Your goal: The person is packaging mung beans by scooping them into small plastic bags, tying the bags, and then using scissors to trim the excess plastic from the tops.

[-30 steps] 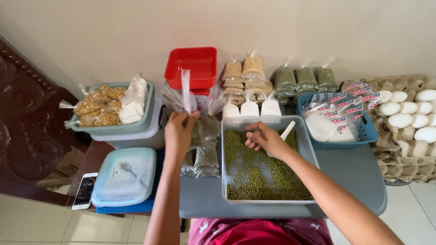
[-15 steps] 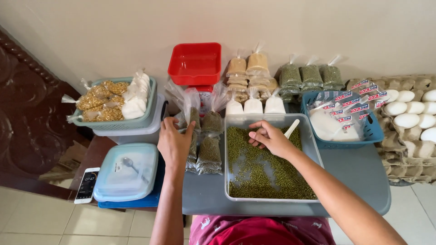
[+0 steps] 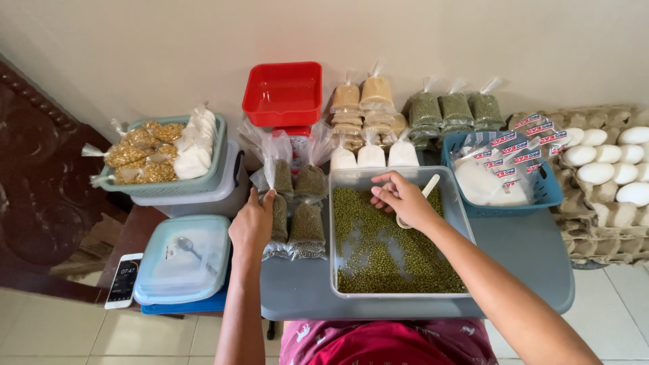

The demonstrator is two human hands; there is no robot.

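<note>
The left hand (image 3: 251, 226) grips a clear plastic bag (image 3: 276, 177) beside the filled bean bags (image 3: 307, 226), while the right hand (image 3: 404, 199) clasps a white scoop (image 3: 427, 189) over the tray of green beans (image 3: 378, 257).

- Scoop (image 3: 420, 196): small and white; its handle slants up toward 1 o'clock over the far rim of the tray; the bowl end is hidden under the right hand.
- Tray (image 3: 336, 236): clear, rectangular plastic; flat on the grey table; partly filled with green beans (image 3: 385, 260), with bare patches near the middle.
- Bag (image 3: 278, 177): clear plastic, upright, its open top loose; green beans in the bottom; at 9 o'clock from the tray, touching the left fingertips; more filled bags lie just beside it.
</note>
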